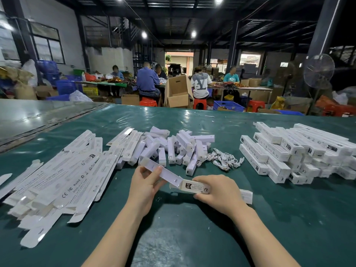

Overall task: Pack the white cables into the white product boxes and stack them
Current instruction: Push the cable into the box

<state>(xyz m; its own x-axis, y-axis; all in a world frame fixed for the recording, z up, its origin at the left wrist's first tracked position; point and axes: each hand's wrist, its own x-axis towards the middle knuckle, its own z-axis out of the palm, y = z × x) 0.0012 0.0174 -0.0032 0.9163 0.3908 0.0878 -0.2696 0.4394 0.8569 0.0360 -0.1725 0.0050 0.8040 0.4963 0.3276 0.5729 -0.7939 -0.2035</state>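
Observation:
My right hand [215, 191] grips a long white product box [196, 187] near its open end, low over the green table. My left hand [144, 182] pinches a white bar-shaped item [163, 170] whose right end sits at the box's mouth. A small heap of coiled white cables [223, 158] lies beyond my right hand. Packed white boxes [292, 153] are stacked at the right.
Flat unfolded box blanks [63, 176] spread over the left of the green table [173, 228]. A pile of loose white bar items [169, 147] lies in the middle, behind my hands. Several people sit working at tables in the background, among cardboard cartons and blue crates.

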